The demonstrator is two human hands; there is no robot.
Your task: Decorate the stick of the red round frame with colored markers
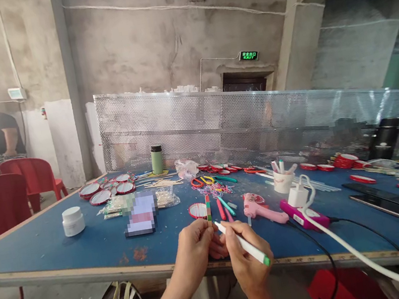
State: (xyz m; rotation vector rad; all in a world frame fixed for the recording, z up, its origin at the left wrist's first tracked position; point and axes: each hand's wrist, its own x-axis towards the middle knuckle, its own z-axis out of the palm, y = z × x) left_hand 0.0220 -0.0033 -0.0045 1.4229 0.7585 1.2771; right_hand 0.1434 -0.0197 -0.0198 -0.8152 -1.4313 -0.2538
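Pinched in my left hand [192,248] is a narrow flat stick [208,208], upright, with red and green bands of colour. My right hand [247,264] grips a white marker pen [250,249] with a green end, like a pen for writing. Its tip points at the lower part of the stick; I cannot tell whether they touch. Just behind the stick lies a round red-rimmed disc [197,211]. Red and teal marker pens [226,207] rest to its right, near a pink glue gun [263,210].
On the blue table [98,253] are a white jar [73,221], a phone [141,213], a green bottle [157,160], scissors [208,180], a paper cup of pens [283,180] and a purple power strip [306,214]. A white cable [355,256] crosses the right side. A perforated metal screen [180,127] stands behind.
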